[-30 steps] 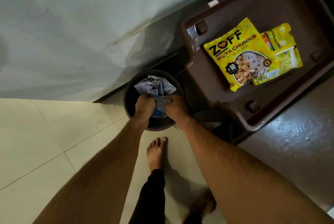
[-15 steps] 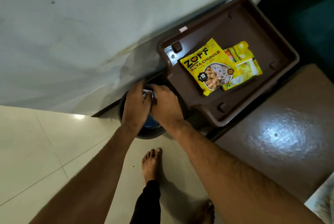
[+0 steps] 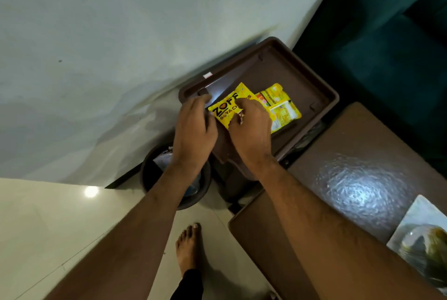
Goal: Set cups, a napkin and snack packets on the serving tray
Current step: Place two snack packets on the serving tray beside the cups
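A brown serving tray [image 3: 312, 86] stands against the wall. Two snack packets lie in it: a yellow soya chunks packet [image 3: 226, 108] and, partly under it to the right, a second yellow packet [image 3: 284, 106]. My right hand [image 3: 251, 132] covers the soya packet's lower half, fingers curled on it. My left hand [image 3: 193, 130] hovers over the tray's near left corner, fingers loosely apart, thumb beside the packet's left edge. It is blurred. I see no cups or napkin.
A dark round bin [image 3: 150, 176] with papers inside stands on the tiled floor below my left forearm. A brown table [image 3: 362, 154] lies to the right, with a pictured mat [image 3: 420, 239] at its edge. A dark green sofa [image 3: 387, 45] is behind. My bare foot [image 3: 188, 246] is below.
Both hands have left the bin and moved up and right onto the tray. The right hand now rests on the soya chunks packet. The view has pulled back.
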Available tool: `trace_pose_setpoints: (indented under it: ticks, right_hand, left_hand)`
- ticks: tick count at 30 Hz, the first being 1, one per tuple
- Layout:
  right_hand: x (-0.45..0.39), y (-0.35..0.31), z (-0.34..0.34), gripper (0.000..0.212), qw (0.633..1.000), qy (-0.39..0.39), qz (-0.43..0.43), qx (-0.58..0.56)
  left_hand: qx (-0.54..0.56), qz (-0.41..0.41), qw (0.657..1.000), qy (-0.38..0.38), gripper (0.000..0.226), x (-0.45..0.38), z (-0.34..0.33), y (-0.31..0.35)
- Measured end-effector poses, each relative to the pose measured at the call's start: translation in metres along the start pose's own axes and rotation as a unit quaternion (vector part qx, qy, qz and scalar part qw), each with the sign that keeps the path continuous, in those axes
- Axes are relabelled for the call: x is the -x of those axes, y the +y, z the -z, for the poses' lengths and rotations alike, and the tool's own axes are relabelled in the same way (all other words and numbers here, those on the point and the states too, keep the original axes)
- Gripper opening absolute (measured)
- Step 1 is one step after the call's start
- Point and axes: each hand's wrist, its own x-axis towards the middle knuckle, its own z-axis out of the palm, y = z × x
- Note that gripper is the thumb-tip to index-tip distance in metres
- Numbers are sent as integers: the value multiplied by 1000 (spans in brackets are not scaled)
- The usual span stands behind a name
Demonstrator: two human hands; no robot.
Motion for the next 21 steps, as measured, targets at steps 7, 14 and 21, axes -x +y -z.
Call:
trace_pose_setpoints:
  ticks: [7, 14, 21]
  right_hand:
    - [-31, 36, 10, 66, 986, -86, -86, 111]
    - [-45, 49, -8, 76, 983, -50, -139, 113]
    - [-55, 57, -10, 38, 982, 6, -177, -62]
  left_hand:
    - [1, 273, 951, -145, 31, -16, -45, 20]
    - [204, 408, 889, -49, 41, -30, -70, 9]
    - [266, 391, 878, -68, 16, -44, -78, 5]
